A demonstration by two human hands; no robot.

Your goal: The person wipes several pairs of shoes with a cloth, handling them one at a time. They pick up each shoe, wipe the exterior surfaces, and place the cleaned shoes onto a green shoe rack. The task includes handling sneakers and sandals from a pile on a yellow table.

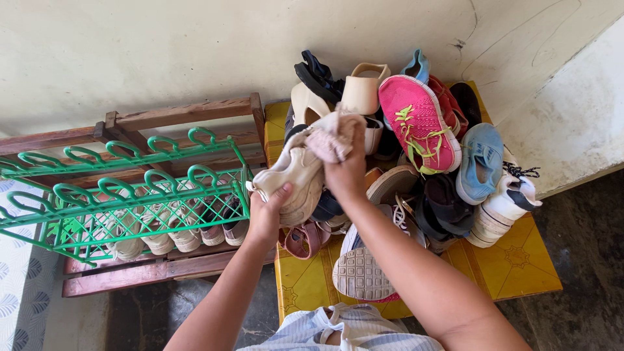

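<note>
Shoe: a cream shoe (pixel 294 179) is held up between both hands, above the edge of the yellow mat (pixel 520 260) and just right of the green rack (pixel 123 208).
Left hand: the left hand (pixel 265 218) is closed around the shoe's lower end, thumb over the top, fingers underneath.
Right hand: the right hand (pixel 348 166) is clenched on a pale pink cloth (pixel 328 140), pressing it against the shoe's upper end.
Materials: the shoe looks smooth and scuffed, with a thick rounded sole; the cloth is soft and crumpled.
Arms: both forearms reach up from the bottom of the view, the right one crossing over the shoe pile (pixel 422 162).
Pile: a pink trainer (pixel 419 120), a blue shoe (pixel 480 159), a white sneaker (pixel 504 208) and dark sandals lie heaped on the mat.
Rack: green wire, set on a wooden shelf (pixel 162 117); pale shoes sit behind its mesh.
</note>
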